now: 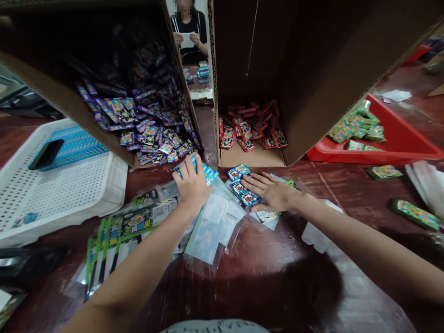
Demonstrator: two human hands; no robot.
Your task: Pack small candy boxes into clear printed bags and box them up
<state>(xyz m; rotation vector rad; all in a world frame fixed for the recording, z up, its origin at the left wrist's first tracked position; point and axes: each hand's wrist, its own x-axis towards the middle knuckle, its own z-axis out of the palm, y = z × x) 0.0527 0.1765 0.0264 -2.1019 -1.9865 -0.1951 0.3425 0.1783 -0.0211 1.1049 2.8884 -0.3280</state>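
In the head view, my left hand (192,182) curls its fingers over a row of small blue printed packets (210,175) near the open front of the left carton. My right hand (275,192) lies flat, fingers stretched out, its fingertips touching another group of blue packets (244,193). Beneath and between both hands are clear plastic bags (204,231) with printed inserts. A fanned stack of green-and-black printed bags (130,226) lies left of my left forearm. Close to my right forearm is a translucent white plastic piece (315,235).
Two tipped cartons hold purple packets (152,125) and red packets (244,132). A white perforated basket (86,185) at left carries a phone (46,154) and blue packets. A red tray (398,143) at right holds green packets. Across the table, a person (194,27) holds a white item.
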